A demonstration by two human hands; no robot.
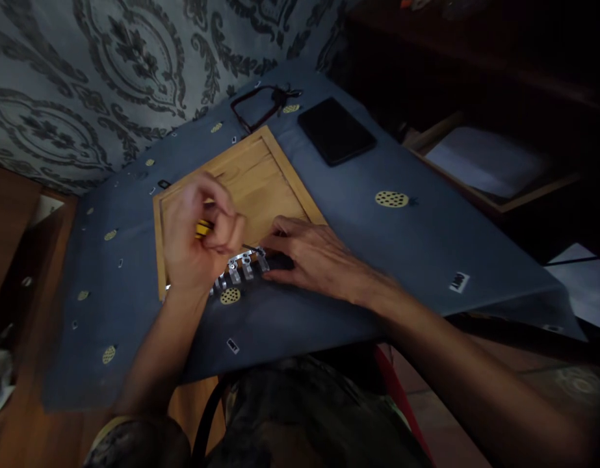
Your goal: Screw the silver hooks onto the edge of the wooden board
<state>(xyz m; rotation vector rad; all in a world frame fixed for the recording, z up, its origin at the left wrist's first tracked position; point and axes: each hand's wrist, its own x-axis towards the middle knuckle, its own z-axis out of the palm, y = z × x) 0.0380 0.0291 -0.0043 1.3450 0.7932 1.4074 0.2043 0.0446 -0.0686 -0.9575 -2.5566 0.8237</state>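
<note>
My left hand (199,234) is closed around the yellow-and-black handle of a screwdriver (203,228). The tool's thin dark shaft points right, its tip by a small metal fitting. A row of shiny metal hook-like pieces on a strip (246,265) runs along the near edge of a framed wooden board (255,188). Thumb and fingers of my right hand (309,257) are closed about the right end of this metal strip. My left wrist partly hides the strip's left part. Motion blurs the left hand a little.
A blue tablecloth (407,260) with pineapple prints covers the table. Beyond the board lie a black tablet-like slab (336,130) and dark-framed glasses (253,107). A small dark object (164,184) sits by the board's far left corner. Papers (485,159) lie at right.
</note>
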